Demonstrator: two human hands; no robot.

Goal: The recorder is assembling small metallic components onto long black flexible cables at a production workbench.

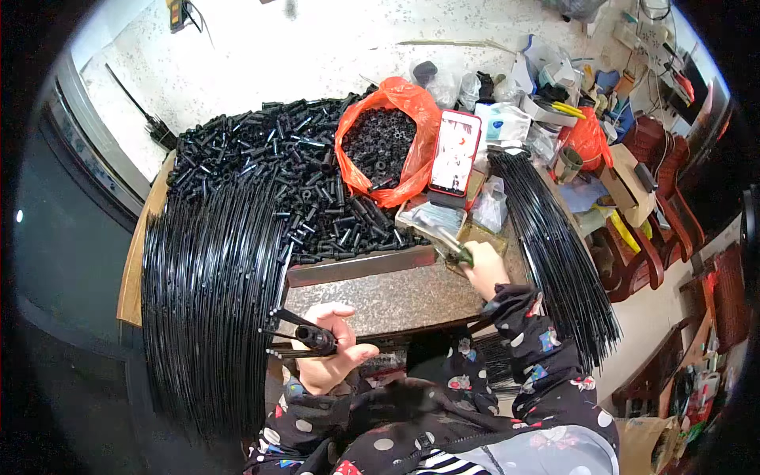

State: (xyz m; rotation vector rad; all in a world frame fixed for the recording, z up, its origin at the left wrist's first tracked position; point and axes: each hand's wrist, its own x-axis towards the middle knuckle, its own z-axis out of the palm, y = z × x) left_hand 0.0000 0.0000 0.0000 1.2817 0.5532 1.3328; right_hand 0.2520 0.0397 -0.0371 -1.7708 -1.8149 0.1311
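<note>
My left hand (pixel 326 358), near the table's front edge, is closed round a black ribbed plastic fitting (pixel 318 339). Several thin black rods (pixel 286 317) stick out leftward beside it; how they join the fitting is hard to make out. Farther right, my right hand (pixel 484 271) grips a tool with a dark green handle (pixel 461 255) and a pale, slightly blurred shaft. The shaft's tip points up and left, over a small open box with clear plastic (pixel 431 215). What kind of tool it is cannot be made out.
A large heap of black plastic fittings (pixel 261 142) lies behind a metal bar (pixel 360 267). Long black rods are bunched at left (pixel 210 309) and right (pixel 558 261). An orange bag (pixel 423 119) holds small black parts beside a propped phone (pixel 455 150). Clutter and chairs (pixel 665 229) stand right.
</note>
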